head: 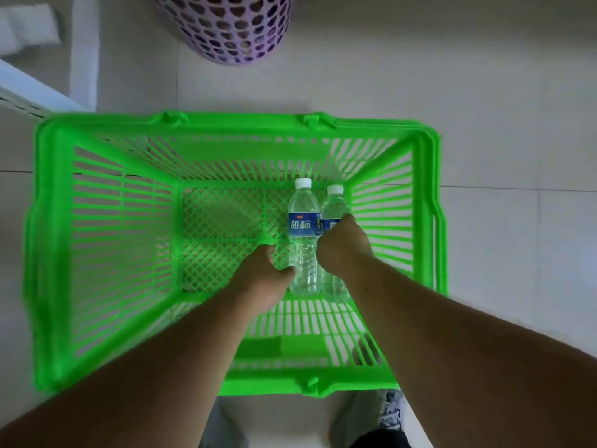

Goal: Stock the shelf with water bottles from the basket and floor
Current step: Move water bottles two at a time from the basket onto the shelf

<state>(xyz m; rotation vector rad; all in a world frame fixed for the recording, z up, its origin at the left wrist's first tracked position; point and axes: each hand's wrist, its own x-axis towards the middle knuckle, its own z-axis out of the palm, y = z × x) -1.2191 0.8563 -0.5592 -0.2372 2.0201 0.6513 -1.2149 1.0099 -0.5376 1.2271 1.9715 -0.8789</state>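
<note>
A bright green plastic basket stands on the tiled floor below me. Two clear water bottles with blue labels and white caps lie side by side on its mesh bottom, toward the right wall, caps pointing away from me. My left hand is down inside the basket beside the left bottle. Its fingers are curled apart and its thumb is against the bottle's lower half. My right hand is wrapped over the middle of the right bottle and hides most of its label.
A purple perforated laundry basket stands on the floor beyond the green basket. A white shelf edge and post are at the upper left. My shoe shows just behind the basket's near rim.
</note>
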